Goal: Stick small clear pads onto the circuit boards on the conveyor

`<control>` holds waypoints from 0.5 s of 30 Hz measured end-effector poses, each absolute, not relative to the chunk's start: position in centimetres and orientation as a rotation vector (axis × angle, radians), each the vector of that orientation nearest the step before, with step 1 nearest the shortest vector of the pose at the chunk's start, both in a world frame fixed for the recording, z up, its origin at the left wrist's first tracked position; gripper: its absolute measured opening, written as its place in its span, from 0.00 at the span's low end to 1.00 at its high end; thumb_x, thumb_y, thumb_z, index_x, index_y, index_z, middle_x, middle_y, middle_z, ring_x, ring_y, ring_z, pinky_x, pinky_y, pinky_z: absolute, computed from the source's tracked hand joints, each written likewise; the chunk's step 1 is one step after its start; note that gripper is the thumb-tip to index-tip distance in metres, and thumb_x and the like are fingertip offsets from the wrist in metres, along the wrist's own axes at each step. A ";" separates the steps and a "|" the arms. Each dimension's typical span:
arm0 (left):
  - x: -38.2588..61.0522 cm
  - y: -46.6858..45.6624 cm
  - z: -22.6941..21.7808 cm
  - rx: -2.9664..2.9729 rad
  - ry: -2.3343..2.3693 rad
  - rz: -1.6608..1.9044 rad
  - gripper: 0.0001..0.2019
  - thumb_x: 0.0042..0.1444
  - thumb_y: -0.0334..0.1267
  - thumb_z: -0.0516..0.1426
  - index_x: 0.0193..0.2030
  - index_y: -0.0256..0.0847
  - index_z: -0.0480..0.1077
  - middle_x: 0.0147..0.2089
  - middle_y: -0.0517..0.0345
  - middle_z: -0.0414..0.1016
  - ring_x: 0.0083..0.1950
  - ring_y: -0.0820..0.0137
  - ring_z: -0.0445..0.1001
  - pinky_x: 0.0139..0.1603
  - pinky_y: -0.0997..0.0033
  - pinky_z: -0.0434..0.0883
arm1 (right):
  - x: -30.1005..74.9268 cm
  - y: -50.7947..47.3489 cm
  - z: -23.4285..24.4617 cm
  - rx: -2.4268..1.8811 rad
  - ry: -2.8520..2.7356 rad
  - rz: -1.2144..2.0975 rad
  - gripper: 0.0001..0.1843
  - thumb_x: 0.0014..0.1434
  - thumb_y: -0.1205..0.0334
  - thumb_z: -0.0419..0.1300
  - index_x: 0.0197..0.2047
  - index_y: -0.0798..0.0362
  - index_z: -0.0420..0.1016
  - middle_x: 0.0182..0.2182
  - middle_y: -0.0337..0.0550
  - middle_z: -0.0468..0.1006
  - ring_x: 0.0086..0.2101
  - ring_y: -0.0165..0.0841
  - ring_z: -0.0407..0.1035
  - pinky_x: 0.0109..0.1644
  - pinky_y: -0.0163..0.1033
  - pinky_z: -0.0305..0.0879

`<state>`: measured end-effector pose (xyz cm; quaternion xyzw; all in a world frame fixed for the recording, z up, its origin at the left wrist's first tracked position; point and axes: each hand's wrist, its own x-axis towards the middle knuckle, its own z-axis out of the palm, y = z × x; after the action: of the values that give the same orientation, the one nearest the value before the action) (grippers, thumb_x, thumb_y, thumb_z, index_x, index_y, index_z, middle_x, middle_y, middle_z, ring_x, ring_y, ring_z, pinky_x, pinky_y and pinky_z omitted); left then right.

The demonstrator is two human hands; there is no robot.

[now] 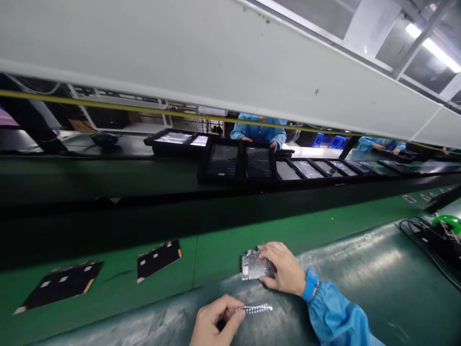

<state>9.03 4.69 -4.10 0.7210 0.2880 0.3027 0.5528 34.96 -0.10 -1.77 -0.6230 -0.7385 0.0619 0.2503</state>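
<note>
Between the thumb and fingers of my left hand is a narrow shiny strip with rows of pale dots, pointing to the right over the near worktop. Up and to the right, my right hand grips a small silvery circuit board by its right side, thumb at the near edge. The board is at the near border of the green belt; whether it rests there or is lifted, I cannot tell. A blue band circles my right wrist.
Two black flat panels with white squares lie on the belt at left. Beyond stand black trays of flat screens, handled by a co-worker in blue. Cables lie at right. A white overhead panel spans above.
</note>
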 end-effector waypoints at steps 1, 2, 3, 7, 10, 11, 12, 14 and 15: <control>9.1 4.7 -4.0 1.700 0.680 0.713 0.14 0.60 0.46 0.61 0.30 0.38 0.79 0.22 0.58 0.72 0.23 0.71 0.70 0.26 0.78 0.68 | 35.5 0.1 -1.9 -1.705 -1.986 0.100 0.24 0.49 0.58 0.69 0.49 0.51 0.72 0.57 0.55 0.75 0.55 0.50 0.68 0.61 0.57 0.61; 9.1 4.7 -4.0 1.697 0.676 0.707 0.15 0.60 0.46 0.61 0.30 0.38 0.79 0.21 0.58 0.72 0.23 0.71 0.70 0.26 0.78 0.68 | 36.1 0.3 -1.9 -1.717 -1.957 0.027 0.23 0.51 0.60 0.67 0.50 0.52 0.71 0.58 0.56 0.74 0.57 0.51 0.67 0.62 0.59 0.60; 9.1 4.6 -3.9 1.695 0.673 0.705 0.15 0.60 0.47 0.61 0.30 0.38 0.79 0.21 0.58 0.72 0.22 0.72 0.70 0.26 0.78 0.68 | 36.7 0.4 -2.0 -1.729 -1.923 -0.042 0.21 0.53 0.62 0.66 0.51 0.52 0.71 0.60 0.57 0.73 0.59 0.51 0.65 0.64 0.61 0.58; 9.1 4.6 -3.7 1.681 0.697 0.744 0.15 0.60 0.47 0.61 0.30 0.38 0.79 0.21 0.59 0.71 0.23 0.72 0.69 0.26 0.78 0.68 | 38.0 0.8 -2.0 -1.712 -1.778 -0.163 0.15 0.60 0.66 0.61 0.51 0.51 0.71 0.61 0.55 0.72 0.61 0.49 0.64 0.65 0.62 0.58; 9.1 4.7 -3.7 1.682 0.718 0.737 0.14 0.60 0.47 0.61 0.31 0.39 0.79 0.21 0.60 0.71 0.22 0.71 0.70 0.26 0.78 0.69 | 37.5 0.7 -1.9 -1.629 -1.640 -0.093 0.07 0.65 0.64 0.58 0.46 0.49 0.73 0.49 0.53 0.80 0.51 0.46 0.72 0.56 0.55 0.68; 9.1 4.7 -3.6 1.677 0.731 0.738 0.14 0.59 0.48 0.61 0.32 0.39 0.79 0.21 0.60 0.71 0.22 0.71 0.71 0.25 0.78 0.70 | 37.2 0.6 -1.8 -1.606 -1.590 -0.052 0.06 0.66 0.63 0.56 0.45 0.49 0.74 0.45 0.52 0.80 0.47 0.44 0.73 0.53 0.52 0.70; 9.2 4.7 -3.5 1.666 0.750 0.750 0.14 0.59 0.48 0.62 0.32 0.39 0.79 0.21 0.60 0.71 0.22 0.71 0.71 0.25 0.77 0.70 | 36.7 0.5 -1.7 -1.590 -1.542 -0.004 0.07 0.68 0.62 0.55 0.43 0.49 0.74 0.41 0.51 0.80 0.44 0.43 0.74 0.50 0.49 0.71; 9.3 4.6 -3.2 1.646 0.790 0.795 0.13 0.58 0.48 0.62 0.32 0.39 0.79 0.20 0.61 0.71 0.21 0.70 0.71 0.24 0.77 0.70 | 35.8 0.2 -1.2 -1.580 -1.469 0.132 0.10 0.70 0.59 0.54 0.42 0.50 0.75 0.37 0.48 0.80 0.40 0.40 0.74 0.46 0.45 0.71; 9.4 4.5 -3.0 1.639 0.806 0.817 0.13 0.57 0.48 0.63 0.32 0.39 0.79 0.19 0.61 0.71 0.21 0.70 0.71 0.24 0.77 0.70 | 35.3 0.0 -0.8 -1.575 -1.440 0.225 0.11 0.70 0.57 0.53 0.41 0.50 0.75 0.37 0.47 0.80 0.39 0.39 0.75 0.45 0.44 0.71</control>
<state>9.42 4.52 -2.99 0.6895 0.3391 0.3436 0.5399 35.26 0.02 -0.83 -0.6448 -0.5897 0.0919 0.4776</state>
